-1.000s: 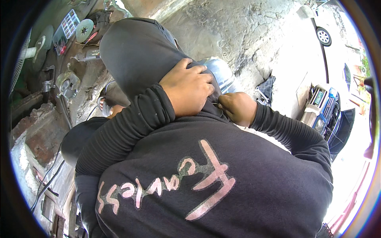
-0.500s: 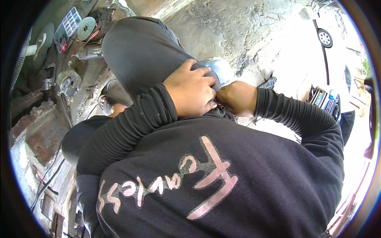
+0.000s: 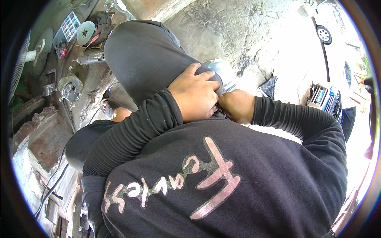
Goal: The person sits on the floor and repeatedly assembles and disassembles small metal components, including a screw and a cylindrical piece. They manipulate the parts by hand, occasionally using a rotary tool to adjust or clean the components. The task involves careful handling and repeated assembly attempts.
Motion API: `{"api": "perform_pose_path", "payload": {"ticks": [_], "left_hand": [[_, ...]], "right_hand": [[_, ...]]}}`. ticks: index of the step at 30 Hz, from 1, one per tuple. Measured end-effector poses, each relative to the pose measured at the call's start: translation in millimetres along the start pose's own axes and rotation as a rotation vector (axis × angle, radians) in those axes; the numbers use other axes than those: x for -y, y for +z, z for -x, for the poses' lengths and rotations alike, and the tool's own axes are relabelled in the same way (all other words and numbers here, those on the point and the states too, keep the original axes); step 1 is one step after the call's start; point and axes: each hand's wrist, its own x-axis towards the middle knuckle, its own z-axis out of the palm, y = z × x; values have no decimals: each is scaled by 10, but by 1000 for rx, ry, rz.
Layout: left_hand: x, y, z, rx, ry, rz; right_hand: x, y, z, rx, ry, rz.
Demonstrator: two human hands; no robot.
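Close together in front of my torso, my two hands meet at the edge of my dark trouser leg (image 3: 139,55). My left hand (image 3: 194,93) lies over the bent knee, its outer fingers spread on the cloth. Its thumb and forefinger curl in toward the right hand. Folded into a fist, my right hand (image 3: 238,105) touches the left fingertips. Whatever the hands grip between them is hidden behind the fingers. Just beyond the knuckles shows a shiny, pale rounded thing (image 3: 224,71), partly covered by the knee.
To the left lie a grey power tool (image 3: 91,58), a round disc (image 3: 85,33), a compartmented plastic box (image 3: 68,28), a metal clamp-like part (image 3: 70,86) and black cables (image 3: 51,192). A fan (image 3: 20,63) stands at the far left. On the right is an open container of tools (image 3: 327,99).
The whole view has shifted slightly. My left hand still lies on the knee and the right fist still presses beside it, turned a little; more of the shiny thing shows.
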Motion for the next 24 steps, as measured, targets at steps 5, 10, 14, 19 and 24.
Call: {"api": "perform_pose_path", "payload": {"ticks": [5, 10, 14, 19, 24], "left_hand": [[5, 27, 2, -53, 14, 0], [11, 36, 13, -86, 12, 10], [8, 23, 20, -94, 13, -9], [15, 14, 15, -76, -2, 10], [26, -2, 10, -50, 2, 25]], "right_hand": [[74, 73, 5, 68, 93, 41], [66, 104, 5, -20, 64, 16], [58, 86, 6, -35, 8, 46], [84, 68, -19, -15, -37, 127], [107, 62, -35, -27, -91, 198]]}}
